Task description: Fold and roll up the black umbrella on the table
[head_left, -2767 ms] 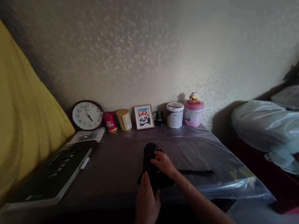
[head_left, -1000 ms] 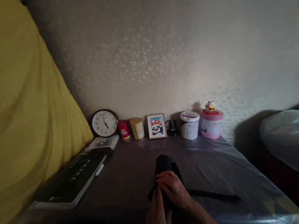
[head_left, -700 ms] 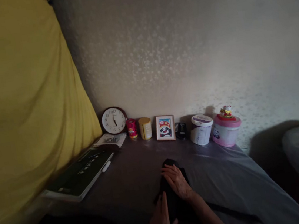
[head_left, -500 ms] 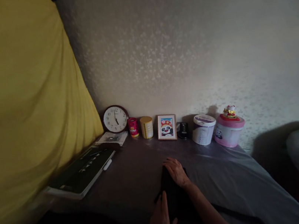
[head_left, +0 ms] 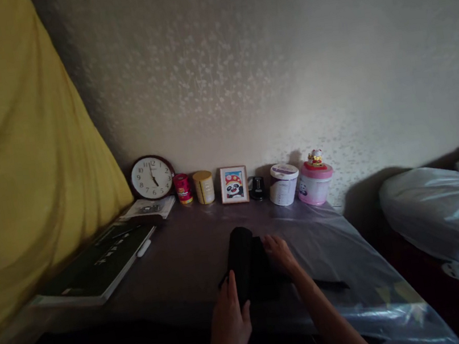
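Shifted right off the black roll (head_left: 240, 251), my right hand (head_left: 280, 254) has a grip I can't judge; my left hand (head_left: 226, 317) grasps the roll on the tabletop (head_left: 181, 254), picture frame (head_left: 234, 185) and white tub (head_left: 283, 187) far beyond.

This looks like a room in a home: yellow cloth (head_left: 18, 140) hangs at upper left, flowered wallpaper (head_left: 213, 59) behind, clock (head_left: 151, 178) and panda picture (head_left: 234, 185) near the middle

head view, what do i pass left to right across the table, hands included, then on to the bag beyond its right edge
Flat dark green book → small white rounded object → left hand → black cylindrical roll → right hand → visible end of a thin black strap → white translucent plastic bag.
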The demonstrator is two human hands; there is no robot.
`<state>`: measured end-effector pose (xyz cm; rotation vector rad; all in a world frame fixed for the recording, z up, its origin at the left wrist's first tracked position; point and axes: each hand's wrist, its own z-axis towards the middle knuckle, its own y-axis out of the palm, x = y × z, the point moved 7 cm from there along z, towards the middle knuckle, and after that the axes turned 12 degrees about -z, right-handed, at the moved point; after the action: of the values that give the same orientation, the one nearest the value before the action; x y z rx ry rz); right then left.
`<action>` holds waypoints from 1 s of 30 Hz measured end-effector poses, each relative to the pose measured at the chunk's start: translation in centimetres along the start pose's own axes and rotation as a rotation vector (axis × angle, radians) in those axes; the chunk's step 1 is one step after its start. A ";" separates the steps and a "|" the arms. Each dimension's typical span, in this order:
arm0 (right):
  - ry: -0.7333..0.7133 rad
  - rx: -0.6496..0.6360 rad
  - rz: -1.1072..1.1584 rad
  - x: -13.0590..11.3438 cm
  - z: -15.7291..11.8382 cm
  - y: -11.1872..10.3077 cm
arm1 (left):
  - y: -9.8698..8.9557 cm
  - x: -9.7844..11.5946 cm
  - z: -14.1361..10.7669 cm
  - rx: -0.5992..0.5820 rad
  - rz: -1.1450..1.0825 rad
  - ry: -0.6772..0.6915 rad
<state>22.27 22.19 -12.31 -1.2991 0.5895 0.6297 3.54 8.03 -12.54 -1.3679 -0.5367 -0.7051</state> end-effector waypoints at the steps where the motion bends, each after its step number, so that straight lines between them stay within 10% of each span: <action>1: 0.001 -0.016 0.003 -0.1 -0.6 0.0 | -0.1 0.1 0.0 0.002 -0.005 0.006; 18: 0.292 -0.381 0.357 -2.8 -3.9 3.5 | -0.3 -0.2 -0.1 0.029 0.006 0.013; 30: 0.068 -0.170 0.009 -1.8 -0.6 4.5 | -0.3 -0.2 -0.2 0.041 0.008 0.020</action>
<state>17.77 22.17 -14.26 -1.4822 0.6080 0.6556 3.19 7.81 -12.48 -1.3226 -0.5270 -0.6971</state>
